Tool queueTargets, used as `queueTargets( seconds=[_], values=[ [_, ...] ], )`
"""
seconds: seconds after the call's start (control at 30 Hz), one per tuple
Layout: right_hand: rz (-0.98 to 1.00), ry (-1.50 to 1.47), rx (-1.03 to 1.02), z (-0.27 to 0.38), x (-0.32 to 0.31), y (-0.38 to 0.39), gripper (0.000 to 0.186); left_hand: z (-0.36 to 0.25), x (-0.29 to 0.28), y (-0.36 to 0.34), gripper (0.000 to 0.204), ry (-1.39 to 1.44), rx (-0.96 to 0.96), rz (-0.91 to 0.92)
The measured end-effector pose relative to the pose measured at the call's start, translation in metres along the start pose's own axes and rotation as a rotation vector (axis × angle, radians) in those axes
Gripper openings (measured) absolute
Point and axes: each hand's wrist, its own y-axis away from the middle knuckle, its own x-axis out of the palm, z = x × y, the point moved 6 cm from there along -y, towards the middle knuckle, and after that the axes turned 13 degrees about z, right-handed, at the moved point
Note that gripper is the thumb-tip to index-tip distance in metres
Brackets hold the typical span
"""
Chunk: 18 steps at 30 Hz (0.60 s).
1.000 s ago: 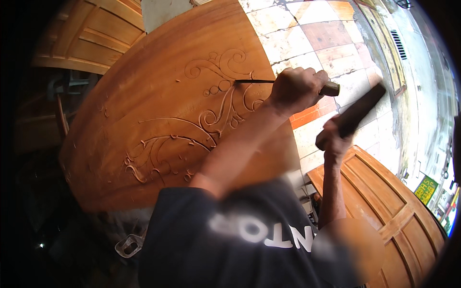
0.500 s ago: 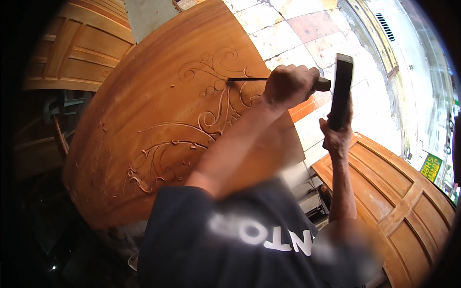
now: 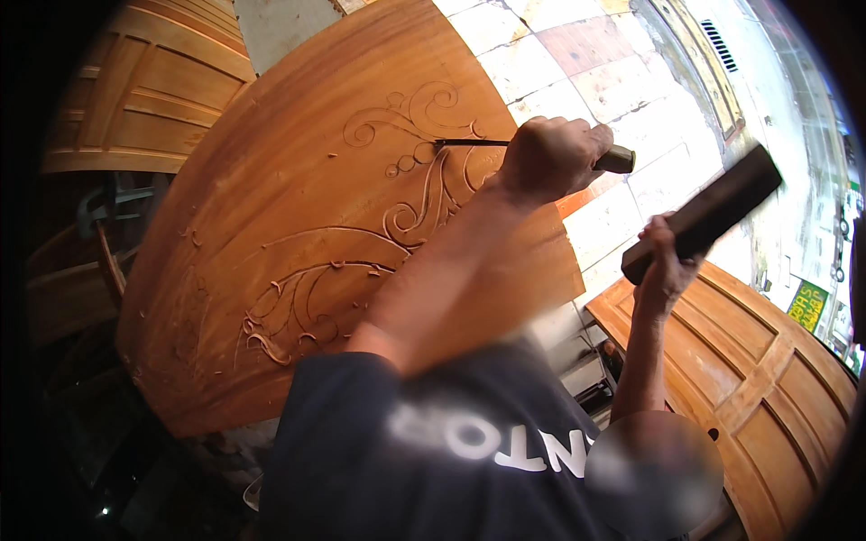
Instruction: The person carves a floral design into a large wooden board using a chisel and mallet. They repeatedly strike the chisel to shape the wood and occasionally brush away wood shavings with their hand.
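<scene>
While the left hand (image 3: 550, 158) grips the slim dark metal chisel (image 3: 469, 142) tight, its tip sits on the carved scrollwork of the big orange-brown wooden panel (image 3: 298, 225). Right of the panel's edge, the right hand (image 3: 666, 261) clutches a dark rectangular wooden mallet block (image 3: 704, 212), raised clear of the chisel's butt. Best to strike squarely, lightly, keeping the blade low along the curl.

A single sign (image 3: 809, 305) shows at the right edge of the frame, a little below mid-height, past the panelled wooden door (image 3: 767, 379) that lies in the lower right. It is a small rectangular board, tilted, green with a yellow patch and dark lettering too small to make out. No packages or screens show anywhere else in the view.
</scene>
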Motion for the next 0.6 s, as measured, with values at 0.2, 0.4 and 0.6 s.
queueTargets(
  seconds=[0.2, 0.4, 0.6],
  values=[
    [0.065, 0.721, -0.010, 0.012, 0.078, 0.030, 0.090, -0.006, 0.003, 0.007, 0.019, -0.036, 0.045, 0.066],
    [-0.044, 0.251, -0.025, 0.024, 0.043, 0.040, 0.039, -0.005, -0.010, 0.012, 0.017, 0.089, 0.088, -0.010],
    [0.022, 0.684, -0.053, 0.014, 0.081, 0.038, 0.084, -0.003, -0.010, 0.016, 0.023, 0.021, 0.079, 0.045]
  ],
)
